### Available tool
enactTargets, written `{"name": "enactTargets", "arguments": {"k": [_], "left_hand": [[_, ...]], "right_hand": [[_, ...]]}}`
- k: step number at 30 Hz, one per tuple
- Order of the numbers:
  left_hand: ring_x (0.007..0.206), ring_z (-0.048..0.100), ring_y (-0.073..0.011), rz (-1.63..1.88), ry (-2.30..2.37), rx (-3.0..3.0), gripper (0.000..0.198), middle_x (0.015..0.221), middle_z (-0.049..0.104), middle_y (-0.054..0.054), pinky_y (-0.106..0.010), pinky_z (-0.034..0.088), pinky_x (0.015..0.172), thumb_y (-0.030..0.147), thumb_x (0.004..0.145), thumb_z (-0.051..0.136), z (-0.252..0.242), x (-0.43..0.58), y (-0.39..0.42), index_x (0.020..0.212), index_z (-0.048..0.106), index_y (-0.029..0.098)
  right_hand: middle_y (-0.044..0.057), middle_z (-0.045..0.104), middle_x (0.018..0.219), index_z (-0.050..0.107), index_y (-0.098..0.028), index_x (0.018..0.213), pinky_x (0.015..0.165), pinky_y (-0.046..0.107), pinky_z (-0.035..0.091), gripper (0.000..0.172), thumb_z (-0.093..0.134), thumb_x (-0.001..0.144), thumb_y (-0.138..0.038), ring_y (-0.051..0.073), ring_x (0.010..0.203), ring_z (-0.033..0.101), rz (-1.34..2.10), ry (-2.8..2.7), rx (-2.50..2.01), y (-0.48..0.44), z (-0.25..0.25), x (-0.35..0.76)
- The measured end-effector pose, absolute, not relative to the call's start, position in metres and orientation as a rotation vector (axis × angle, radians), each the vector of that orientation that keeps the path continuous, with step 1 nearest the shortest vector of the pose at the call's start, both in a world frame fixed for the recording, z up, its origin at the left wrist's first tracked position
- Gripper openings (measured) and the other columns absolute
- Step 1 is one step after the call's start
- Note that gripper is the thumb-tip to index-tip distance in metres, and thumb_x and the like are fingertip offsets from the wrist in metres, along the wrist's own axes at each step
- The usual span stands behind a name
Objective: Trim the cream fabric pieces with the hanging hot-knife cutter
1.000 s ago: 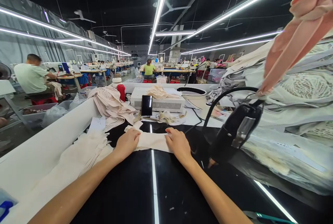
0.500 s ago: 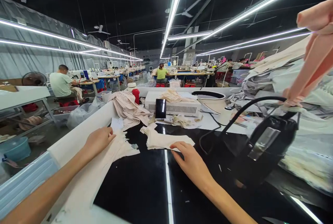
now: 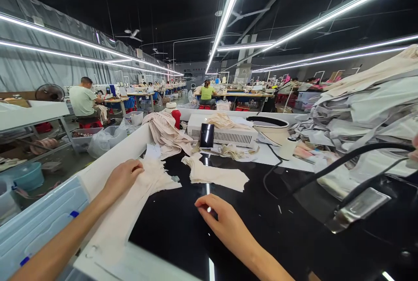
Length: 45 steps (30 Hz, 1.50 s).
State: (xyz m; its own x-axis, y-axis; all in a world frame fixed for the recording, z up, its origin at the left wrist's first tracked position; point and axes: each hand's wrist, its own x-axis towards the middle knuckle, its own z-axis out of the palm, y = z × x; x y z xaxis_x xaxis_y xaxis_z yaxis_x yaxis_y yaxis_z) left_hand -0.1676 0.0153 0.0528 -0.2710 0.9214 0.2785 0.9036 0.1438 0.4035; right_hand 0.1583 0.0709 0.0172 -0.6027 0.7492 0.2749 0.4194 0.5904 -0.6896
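My left hand (image 3: 122,178) rests on the top of a long stack of cream fabric pieces (image 3: 130,211) along the left side of the black table (image 3: 183,229), fingers curled over the top piece. Over the bare black surface hovers my right hand (image 3: 225,224), fingers loosely stretched and holding nothing. A folded cream piece (image 3: 215,174) lies flat just beyond it, apart from both hands.
A black iron (image 3: 359,207) with its cable sits at the right. Behind are a white box machine (image 3: 225,133), a phone (image 3: 207,135), a red bottle (image 3: 176,118) and heaped garments (image 3: 365,107). A blue bin (image 3: 39,215) stands at left. Other people sew at far tables.
My left hand left the folded piece and went to the stack at left. My right hand drew back from the folded piece toward me. The view turned left.
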Motion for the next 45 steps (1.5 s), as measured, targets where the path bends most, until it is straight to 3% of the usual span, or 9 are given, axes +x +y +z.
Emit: {"name": "enactTargets", "arguments": {"k": [9,17,23,27,30,35,38,40,45], "left_hand": [[0.099,0.066,-0.0281,0.86,2.271,1.87,0.031,0.104,0.07,-0.006,-0.036,0.047,0.085,0.052,0.092,0.049,0.037,-0.18,0.008,0.097,0.063,0.024],[0.082,0.065,-0.0231,0.849,2.277,1.862,0.026,0.091,0.069,-0.003,-0.031,0.044,0.072,0.04,0.091,0.046,0.023,-0.181,-0.003,0.08,0.064,0.024],[0.094,0.064,-0.0248,0.977,2.243,1.893,0.032,0.104,0.068,-0.003,-0.035,0.048,0.084,0.049,0.095,0.045,0.039,-0.179,-0.017,0.09,0.065,0.025],[0.102,0.065,-0.0227,1.125,2.012,2.022,0.029,0.112,0.068,-0.001,-0.033,0.048,0.095,0.052,0.099,0.051,0.048,-0.15,-0.029,0.101,0.067,0.028],[0.108,0.065,-0.0198,1.09,1.721,2.171,0.02,0.112,0.068,0.0,-0.029,0.048,0.097,0.039,0.102,0.05,0.051,-0.111,-0.033,0.096,0.066,0.028],[0.105,0.066,-0.0176,0.996,1.437,2.144,0.021,0.115,0.066,-0.001,-0.028,0.051,0.094,0.028,0.102,0.046,0.043,-0.059,-0.025,0.089,0.063,0.026],[0.119,0.062,-0.0229,1.141,1.443,1.924,0.014,0.131,0.062,-0.005,-0.031,0.054,0.094,0.037,0.098,0.057,0.033,-0.05,-0.015,0.104,0.065,0.027],[0.114,0.062,-0.0249,1.186,1.464,1.733,0.03,0.123,0.064,-0.007,-0.032,0.056,0.089,0.05,0.097,0.06,0.025,-0.048,-0.009,0.114,0.062,0.026],[0.087,0.065,-0.0218,1.007,1.225,1.454,0.067,0.09,0.066,-0.005,-0.035,0.055,0.085,0.085,0.087,0.052,0.018,-0.037,-0.005,0.093,0.062,0.019]], "right_hand": [[0.001,0.07,0.083,0.073,-0.022,0.091,0.066,0.026,0.046,0.018,0.055,0.09,-0.02,0.016,0.075,0.062,1.074,-2.234,-0.898,0.051,0.014,0.129],[-0.001,0.064,0.071,0.073,-0.02,0.09,0.064,0.026,0.044,0.016,0.057,0.088,-0.017,0.014,0.067,0.058,1.238,-2.168,-0.935,0.049,0.008,0.131],[-0.001,0.06,0.071,0.071,-0.018,0.091,0.056,0.023,0.047,0.013,0.061,0.086,-0.025,0.014,0.068,0.06,1.465,-2.028,-0.953,0.043,0.008,0.128],[0.003,0.063,0.093,0.066,-0.017,0.114,0.05,0.023,0.053,0.049,0.071,0.079,-0.051,0.016,0.076,0.062,1.687,-1.897,-0.895,0.035,0.012,0.121],[0.003,0.063,0.097,0.066,-0.018,0.12,0.055,0.022,0.056,0.075,0.08,0.067,-0.069,0.016,0.084,0.061,1.868,-1.763,-0.768,0.029,0.016,0.116],[-0.002,0.055,0.073,0.072,-0.014,0.088,0.051,0.017,0.047,0.065,0.084,0.063,-0.074,0.009,0.064,0.052,1.875,-1.58,-0.717,0.025,0.016,0.122],[-0.003,0.054,0.066,0.071,-0.013,0.084,0.049,0.017,0.042,0.06,0.081,0.07,-0.071,0.006,0.056,0.048,1.863,-1.522,-0.765,0.025,0.014,0.138],[-0.003,0.057,0.069,0.072,-0.014,0.09,0.052,0.016,0.043,0.055,0.079,0.077,-0.067,0.005,0.057,0.049,1.862,-1.47,-0.78,0.023,0.015,0.15],[-0.002,0.063,0.075,0.071,-0.017,0.111,0.052,0.017,0.046,0.052,0.082,0.079,-0.057,0.006,0.058,0.053,1.921,-1.312,-0.708,0.016,0.022,0.167]]}}
